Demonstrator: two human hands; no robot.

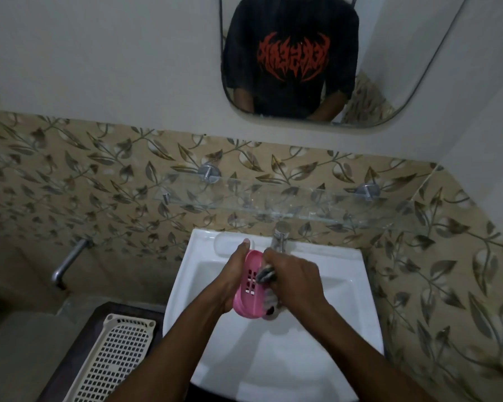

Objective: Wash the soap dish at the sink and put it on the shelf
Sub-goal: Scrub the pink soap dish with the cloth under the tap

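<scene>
A pink slotted soap dish (249,288) is held tilted on its side over the white sink (346,300). My left hand (233,274) grips its left edge from behind. My right hand (296,281) is closed on a dark scrubbing brush (265,274) whose end touches the dish's slotted inner face. Behind my right hand stands the chrome tap (280,237). A glass shelf (288,203) on chrome brackets runs along the tiled wall above the sink.
A cream perforated plastic basket (114,355) lies on a dark surface left of the sink. A metal pipe spout (67,262) sticks out of the wall to the left. A mirror (389,68) hangs above the shelf, showing a person in a black printed shirt.
</scene>
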